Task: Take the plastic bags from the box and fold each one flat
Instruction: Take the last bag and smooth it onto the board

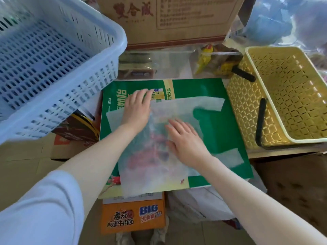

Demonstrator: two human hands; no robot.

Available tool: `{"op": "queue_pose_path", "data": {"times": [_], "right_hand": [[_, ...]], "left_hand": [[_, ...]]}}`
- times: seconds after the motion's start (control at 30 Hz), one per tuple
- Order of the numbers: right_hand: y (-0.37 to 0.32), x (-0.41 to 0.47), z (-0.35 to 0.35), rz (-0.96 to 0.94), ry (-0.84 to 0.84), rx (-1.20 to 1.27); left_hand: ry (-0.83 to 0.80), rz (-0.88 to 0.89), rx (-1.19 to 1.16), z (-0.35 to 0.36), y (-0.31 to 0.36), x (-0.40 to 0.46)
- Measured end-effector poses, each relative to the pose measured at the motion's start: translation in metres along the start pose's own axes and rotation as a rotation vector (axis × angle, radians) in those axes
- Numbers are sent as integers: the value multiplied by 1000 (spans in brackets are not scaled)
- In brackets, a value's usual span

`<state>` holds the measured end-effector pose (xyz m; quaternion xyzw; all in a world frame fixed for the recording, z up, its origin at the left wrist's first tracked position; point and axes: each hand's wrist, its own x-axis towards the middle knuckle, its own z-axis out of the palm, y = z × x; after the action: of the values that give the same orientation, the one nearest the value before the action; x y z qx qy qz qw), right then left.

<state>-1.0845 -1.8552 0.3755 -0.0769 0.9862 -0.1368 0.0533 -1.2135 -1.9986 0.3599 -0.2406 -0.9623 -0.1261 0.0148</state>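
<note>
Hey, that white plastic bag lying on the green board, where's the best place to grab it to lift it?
Probably by a handle strap. The plastic bag lies flat on the green board under both hands, so its middle gives nothing to pinch. The far strap sticks out free toward the yellow basket; pinch its end from the right side.

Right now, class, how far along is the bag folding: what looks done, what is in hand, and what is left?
Done: one plastic bag is out and spread on the green board. In hand: the left hand and right hand press flat on it, smoothing; no fold shows yet. Left: folding this bag. No folded bags show in the yellow basket or blue basket; how many bags remain cannot be seen.
</note>
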Motion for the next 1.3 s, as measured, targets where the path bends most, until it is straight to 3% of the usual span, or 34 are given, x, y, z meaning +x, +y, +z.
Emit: {"op": "queue_pose_path", "data": {"times": [0.07,0.13,0.27,0.4,0.53,0.7,0.83,0.93,1.1,1.2,1.3], "right_hand": [[-11,-10,22,-10,-151,74],[-15,-17,41,-1,-203,58],[-5,-26,61,23,-144,3],[17,-43,62,176,-84,-94],[24,-55,51,466,-85,-77],[-30,-73,43,232,23,106],[-58,-90,47,221,-31,241],[-70,-98,47,197,-80,236],[-91,-94,41,82,49,133],[-104,-81,37,28,136,24],[-107,-74,38,8,85,-99]], "left_hand": [[7,65,-50,2,8,-17],[-104,151,-100,6,16,-48],[-319,180,24,26,-5,-116],[-402,187,163,27,-39,-144],[-413,188,64,13,-38,-157],[-365,401,17,6,-25,-200],[-198,433,-107,14,-41,-211],[-170,460,-236,6,-47,-208],[-226,212,-601,-19,-49,-206],[-265,167,-756,-31,-55,-202],[-321,197,-770,-36,-68,-198]]}}
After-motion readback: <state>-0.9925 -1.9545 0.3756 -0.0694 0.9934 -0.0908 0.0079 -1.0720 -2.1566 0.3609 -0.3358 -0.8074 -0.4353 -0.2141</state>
